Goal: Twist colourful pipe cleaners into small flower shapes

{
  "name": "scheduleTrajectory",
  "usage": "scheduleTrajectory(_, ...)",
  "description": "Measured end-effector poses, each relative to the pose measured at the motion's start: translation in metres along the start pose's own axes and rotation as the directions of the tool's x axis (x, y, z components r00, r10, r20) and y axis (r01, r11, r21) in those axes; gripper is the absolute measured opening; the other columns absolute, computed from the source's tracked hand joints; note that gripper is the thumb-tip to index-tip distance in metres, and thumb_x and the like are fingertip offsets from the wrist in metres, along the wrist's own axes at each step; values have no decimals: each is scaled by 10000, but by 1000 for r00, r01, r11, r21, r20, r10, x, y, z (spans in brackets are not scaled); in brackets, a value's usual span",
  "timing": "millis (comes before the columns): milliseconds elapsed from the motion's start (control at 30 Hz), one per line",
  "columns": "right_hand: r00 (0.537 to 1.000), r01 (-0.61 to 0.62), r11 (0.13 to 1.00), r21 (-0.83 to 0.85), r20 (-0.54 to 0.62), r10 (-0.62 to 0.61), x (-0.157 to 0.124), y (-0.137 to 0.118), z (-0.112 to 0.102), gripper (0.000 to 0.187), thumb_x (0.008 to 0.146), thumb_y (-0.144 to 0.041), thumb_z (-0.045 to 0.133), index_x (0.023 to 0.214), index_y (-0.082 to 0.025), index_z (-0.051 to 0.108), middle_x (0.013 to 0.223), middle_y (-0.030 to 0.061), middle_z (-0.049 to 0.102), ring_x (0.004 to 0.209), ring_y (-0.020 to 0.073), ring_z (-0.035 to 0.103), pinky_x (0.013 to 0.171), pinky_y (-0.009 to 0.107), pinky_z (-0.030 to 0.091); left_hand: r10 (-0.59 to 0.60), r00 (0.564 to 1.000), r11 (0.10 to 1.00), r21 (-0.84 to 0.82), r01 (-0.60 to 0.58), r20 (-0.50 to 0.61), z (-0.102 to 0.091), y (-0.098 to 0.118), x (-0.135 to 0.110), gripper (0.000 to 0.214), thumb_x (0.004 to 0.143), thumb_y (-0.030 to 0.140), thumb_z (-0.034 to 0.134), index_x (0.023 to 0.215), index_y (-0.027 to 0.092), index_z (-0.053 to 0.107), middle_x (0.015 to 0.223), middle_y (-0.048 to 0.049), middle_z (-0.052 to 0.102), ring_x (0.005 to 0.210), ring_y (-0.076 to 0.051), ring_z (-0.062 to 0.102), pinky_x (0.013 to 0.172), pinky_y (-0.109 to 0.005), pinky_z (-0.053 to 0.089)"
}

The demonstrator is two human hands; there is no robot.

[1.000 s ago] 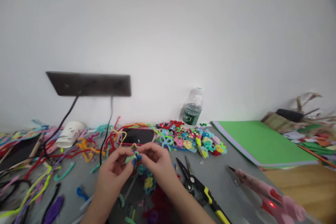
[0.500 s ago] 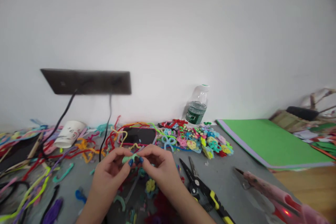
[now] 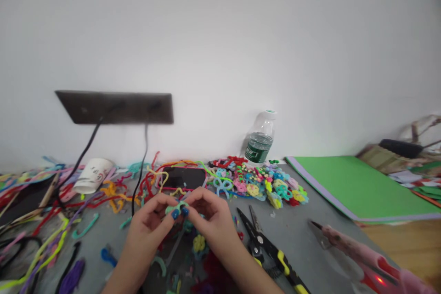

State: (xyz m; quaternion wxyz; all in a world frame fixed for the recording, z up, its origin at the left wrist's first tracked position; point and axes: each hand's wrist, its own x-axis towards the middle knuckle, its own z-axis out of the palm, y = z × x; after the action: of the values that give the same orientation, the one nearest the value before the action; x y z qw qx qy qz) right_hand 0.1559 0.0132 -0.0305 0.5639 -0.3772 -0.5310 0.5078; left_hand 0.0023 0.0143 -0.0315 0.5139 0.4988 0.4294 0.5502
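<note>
Between my fingertips is a small pale green piece of pipe cleaner (image 3: 180,206), bent into a compact shape. My left hand (image 3: 151,225) pinches its left side between thumb and index finger. From the right, my right hand (image 3: 210,220) grips the same piece, so the two thumbs nearly touch. Fingers hide much of the piece. Just beneath my hands, a yellow pipe-cleaner flower (image 3: 199,242) and other fuzzy scraps lie on the grey table (image 3: 296,220).
Black-and-yellow pliers (image 3: 260,240) lie open on the right, beside a pink glue gun (image 3: 358,250) with a red light. Behind are a water bottle (image 3: 259,144), a heap of pipe-cleaner flowers (image 3: 253,188), a phone (image 3: 184,178), a tipped paper cup (image 3: 93,175) and green sheets (image 3: 347,186).
Both thumbs have drawn slightly closer together, and the green piece has turned a little and looks more rounded. The whole view has shifted slightly.
</note>
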Motion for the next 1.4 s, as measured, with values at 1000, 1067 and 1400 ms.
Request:
scheduleTrajectory(1000,996,-8,999,40,86,4,0,-2,-4,106,734,-219,735,776,-165,654,736,3,616,646,111,567,607,220,458,-324,941,890,-305,340,101,9,19,0,346,484,342,945,650,146,714,633,14,639,544,-87,607,547,-174,552)
scheduleTrajectory(1067,997,54,999,-3,63,-54,0,-3,-4,59,751,-198,700,761,-166,652,733,3,608,650,112,558,605,221,451,-325,940,890,-302,342,105,9,19,-1,346,483,345,944,647,150,709,635,21,624,544,-86,598,543,-178,551)
scheduleTrajectory(1400,993,116,983,-144,45,-111,-2,-11,-5,58,805,-179,618,752,-163,633,724,7,583,663,127,511,611,245,396,-263,960,950,-149,274,91,0,6,-2,386,541,448,903,721,167,709,702,1,643,591,-105,609,583,-190,535)
